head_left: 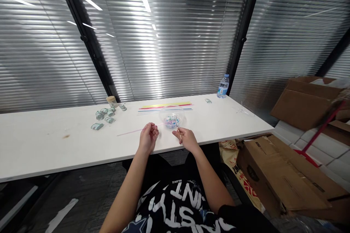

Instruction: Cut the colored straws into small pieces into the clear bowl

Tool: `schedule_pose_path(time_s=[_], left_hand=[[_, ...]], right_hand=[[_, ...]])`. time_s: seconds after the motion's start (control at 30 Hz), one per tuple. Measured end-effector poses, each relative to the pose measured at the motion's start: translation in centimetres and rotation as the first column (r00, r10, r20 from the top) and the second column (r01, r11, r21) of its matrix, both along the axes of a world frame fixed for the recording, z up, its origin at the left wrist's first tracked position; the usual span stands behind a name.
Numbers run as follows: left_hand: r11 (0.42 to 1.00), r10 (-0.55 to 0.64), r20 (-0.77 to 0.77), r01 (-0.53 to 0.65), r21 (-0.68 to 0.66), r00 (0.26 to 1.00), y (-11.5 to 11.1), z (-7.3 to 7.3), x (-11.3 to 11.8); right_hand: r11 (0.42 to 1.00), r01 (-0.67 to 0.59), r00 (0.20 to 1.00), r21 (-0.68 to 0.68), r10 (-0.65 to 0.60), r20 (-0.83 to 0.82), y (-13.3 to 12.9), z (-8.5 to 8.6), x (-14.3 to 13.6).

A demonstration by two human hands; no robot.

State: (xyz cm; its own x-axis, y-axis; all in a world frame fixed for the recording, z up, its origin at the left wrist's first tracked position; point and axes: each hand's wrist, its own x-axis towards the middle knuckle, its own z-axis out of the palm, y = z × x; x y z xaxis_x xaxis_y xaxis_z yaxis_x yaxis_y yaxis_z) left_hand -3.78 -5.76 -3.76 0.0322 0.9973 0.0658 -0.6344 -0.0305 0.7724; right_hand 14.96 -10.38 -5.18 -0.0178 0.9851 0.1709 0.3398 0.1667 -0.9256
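My left hand is closed, pinching a thin pink strip that trails leftward over the table. The strip's other end reaches toward the clear plastic bowl. Small coloured pieces, mostly blue and pink, lie in the bowl's bottom. My right hand grips slim copper-coloured scissors, seen nearly edge-on. Their tips point up over the bowl's near side. Behind the bowl, long strips in yellow, red, blue and white lie side by side.
Several rolled bundles lie on the white table at left, beside a jar with a wooden-looking lid. A water bottle stands at the far right. Cardboard boxes sit beyond the table's right edge; blinds rise behind.
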Motion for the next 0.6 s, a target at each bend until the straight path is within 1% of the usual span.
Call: schedule_pose_path(time_s=[0.17, 0.37, 0.6], left_hand=[[1.000, -0.003, -0.002, 0.003, -0.006, 1.000, -0.12, 0.13, 0.00], [1.000, -0.007, -0.030, 0.007, -0.001, 1.000, -0.29, 0.31, 0.02], [1.000, -0.019, -0.052, 0.019, -0.010, 0.998, -0.28, 0.37, 0.01]], right_hand=[[1.000, -0.003, 0.998, -0.015, 0.002, -0.056, -0.15, 0.23, 0.08], [0.997, -0.068, 0.996, -0.030, 0.066, -0.060, -0.55, 0.73, 0.20], [0.996, -0.085, 0.995, -0.036, 0.082, -0.059, -0.57, 0.73, 0.33]])
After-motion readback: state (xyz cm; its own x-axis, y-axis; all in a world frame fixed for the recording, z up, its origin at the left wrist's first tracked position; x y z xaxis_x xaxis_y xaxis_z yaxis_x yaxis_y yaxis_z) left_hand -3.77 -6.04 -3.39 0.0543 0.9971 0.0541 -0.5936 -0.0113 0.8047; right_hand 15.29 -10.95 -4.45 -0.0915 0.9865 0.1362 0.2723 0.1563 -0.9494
